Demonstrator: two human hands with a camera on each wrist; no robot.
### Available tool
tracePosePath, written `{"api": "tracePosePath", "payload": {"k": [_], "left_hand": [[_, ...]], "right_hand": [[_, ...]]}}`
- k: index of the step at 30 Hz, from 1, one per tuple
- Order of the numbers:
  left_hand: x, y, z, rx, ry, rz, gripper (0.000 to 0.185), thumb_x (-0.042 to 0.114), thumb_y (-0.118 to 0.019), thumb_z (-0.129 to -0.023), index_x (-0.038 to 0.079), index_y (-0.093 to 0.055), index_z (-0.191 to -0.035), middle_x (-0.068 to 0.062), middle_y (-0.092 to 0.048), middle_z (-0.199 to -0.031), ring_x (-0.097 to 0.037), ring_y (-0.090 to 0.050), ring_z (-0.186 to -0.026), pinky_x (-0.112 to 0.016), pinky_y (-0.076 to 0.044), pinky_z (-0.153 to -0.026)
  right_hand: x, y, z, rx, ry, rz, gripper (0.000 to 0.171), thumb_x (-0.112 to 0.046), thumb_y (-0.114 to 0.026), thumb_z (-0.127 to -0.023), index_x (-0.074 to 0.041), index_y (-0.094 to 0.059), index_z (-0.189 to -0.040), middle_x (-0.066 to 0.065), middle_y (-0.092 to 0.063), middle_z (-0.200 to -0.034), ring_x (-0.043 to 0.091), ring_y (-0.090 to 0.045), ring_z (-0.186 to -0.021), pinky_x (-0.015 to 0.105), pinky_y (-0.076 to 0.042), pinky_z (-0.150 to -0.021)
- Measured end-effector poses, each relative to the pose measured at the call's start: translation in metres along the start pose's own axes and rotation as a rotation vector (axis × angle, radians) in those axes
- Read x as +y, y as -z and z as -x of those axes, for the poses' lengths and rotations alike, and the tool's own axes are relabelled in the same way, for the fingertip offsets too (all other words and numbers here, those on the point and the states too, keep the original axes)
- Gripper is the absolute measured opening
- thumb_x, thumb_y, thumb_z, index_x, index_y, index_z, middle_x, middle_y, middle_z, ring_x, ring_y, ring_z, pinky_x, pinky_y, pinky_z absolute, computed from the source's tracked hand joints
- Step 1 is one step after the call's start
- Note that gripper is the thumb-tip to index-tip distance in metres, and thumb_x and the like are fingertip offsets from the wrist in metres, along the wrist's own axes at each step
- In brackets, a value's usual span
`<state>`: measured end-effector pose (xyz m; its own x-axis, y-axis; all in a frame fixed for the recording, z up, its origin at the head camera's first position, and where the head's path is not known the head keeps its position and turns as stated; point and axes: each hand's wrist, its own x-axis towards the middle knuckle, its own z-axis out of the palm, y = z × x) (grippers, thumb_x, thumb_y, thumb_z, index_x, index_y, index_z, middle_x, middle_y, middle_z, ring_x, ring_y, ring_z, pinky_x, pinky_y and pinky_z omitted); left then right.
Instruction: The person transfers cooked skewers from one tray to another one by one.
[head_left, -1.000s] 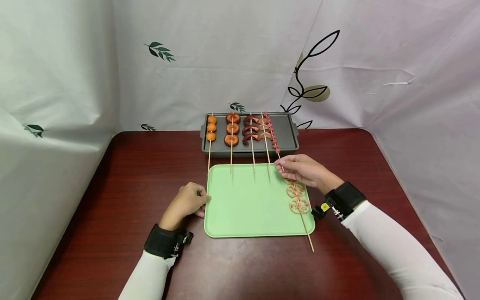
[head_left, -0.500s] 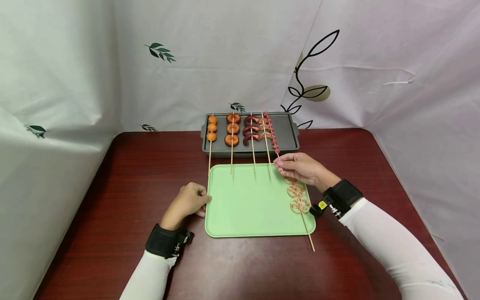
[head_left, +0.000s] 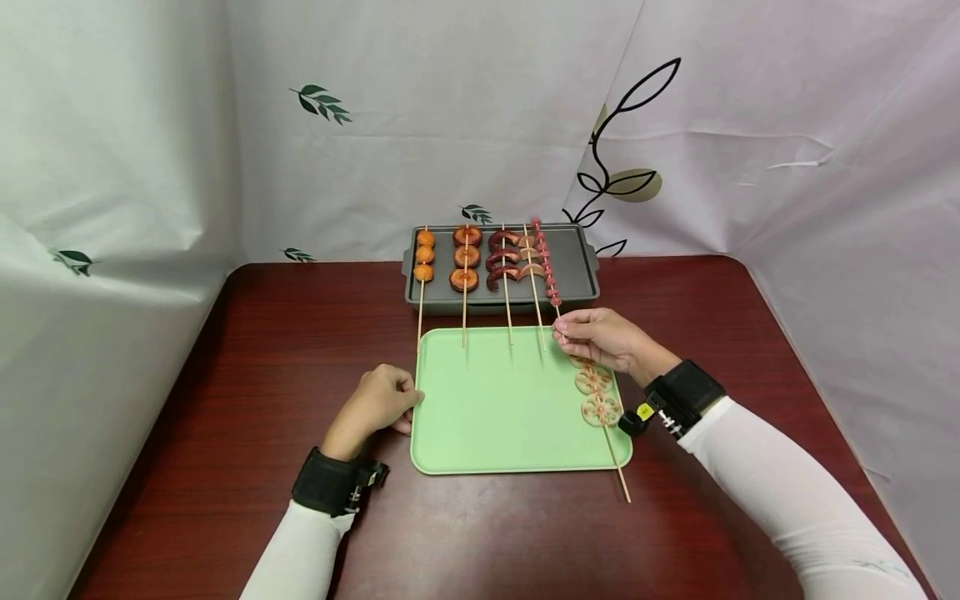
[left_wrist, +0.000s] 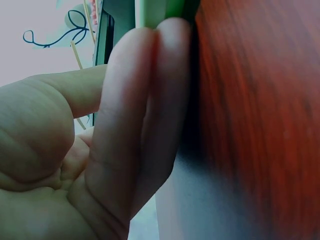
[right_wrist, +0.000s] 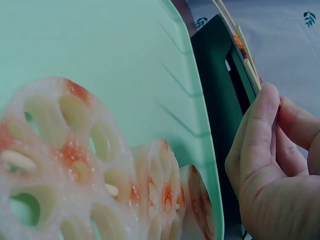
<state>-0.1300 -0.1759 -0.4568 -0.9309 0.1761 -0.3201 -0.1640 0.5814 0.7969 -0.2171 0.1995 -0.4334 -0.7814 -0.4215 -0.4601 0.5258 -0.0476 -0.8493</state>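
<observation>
White sleeves, broad black wristbands, small black cameras, yellow marking on the right, bare hands

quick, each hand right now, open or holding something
Left hand: closed, pinching the green tray at its left edge.
Right hand: closed, pinching the pink skewer by its stick.

A pink-beaded skewer slants away beyond the right hand; the pale green tray, seemingly flat, extends rightward from the left hand.
</observation>
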Motion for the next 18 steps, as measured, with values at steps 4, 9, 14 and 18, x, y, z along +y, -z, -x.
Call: {"api": "tracePosePath", "payload": {"k": [4,9,14,18], "left_hand": [[0.0,0.0,0.0,0.002,0.002,0.002,0.034,0.004,-0.069,-0.096,0.005,-0.057,-0.064,-0.01,-0.065,-0.06,-0.016,-0.066,-0.046,-0.034,-0.062,-0.05],[0.0,0.0,0.0,0.004,0.004,0.004,0.034,0.004,-0.068,-0.096,0.004,-0.057,-0.064,-0.011,-0.065,-0.06,-0.017,-0.066,-0.046,-0.034,-0.062,-0.05],[0.0,0.0,0.0,0.001,0.007,0.0,0.033,0.004,-0.068,-0.096,0.004,-0.058,-0.065,-0.011,-0.065,-0.06,-0.016,-0.066,-0.046,-0.034,-0.062,-0.05],[0.0,0.001,-0.001,-0.001,0.002,-0.001,0.033,0.004,-0.068,-0.097,0.004,-0.058,-0.065,-0.011,-0.065,-0.061,-0.017,-0.066,-0.047,-0.034,-0.062,-0.05]], "right_hand": [[0.0,-0.001,0.001,0.003,0.004,-0.011,0.047,-0.003,-0.053,-0.107,0.016,-0.038,-0.147,0.004,-0.074,-0.093,0.01,-0.074,-0.084,0.018,-0.063,-0.075],[0.001,-0.003,0.005,-0.003,0.019,-0.025,0.036,-0.003,-0.055,-0.106,0.012,-0.05,-0.139,0.005,-0.075,-0.094,0.011,-0.075,-0.085,0.019,-0.063,-0.075],[0.001,-0.003,0.01,-0.008,0.036,-0.026,0.016,-0.002,-0.053,-0.106,-0.003,-0.068,-0.112,0.005,-0.074,-0.094,0.01,-0.074,-0.083,0.019,-0.063,-0.075],[0.003,-0.003,0.016,-0.02,0.046,-0.02,0.016,-0.002,-0.053,-0.106,-0.004,-0.069,-0.109,0.005,-0.073,-0.095,0.011,-0.074,-0.084,0.019,-0.063,-0.075]]}}
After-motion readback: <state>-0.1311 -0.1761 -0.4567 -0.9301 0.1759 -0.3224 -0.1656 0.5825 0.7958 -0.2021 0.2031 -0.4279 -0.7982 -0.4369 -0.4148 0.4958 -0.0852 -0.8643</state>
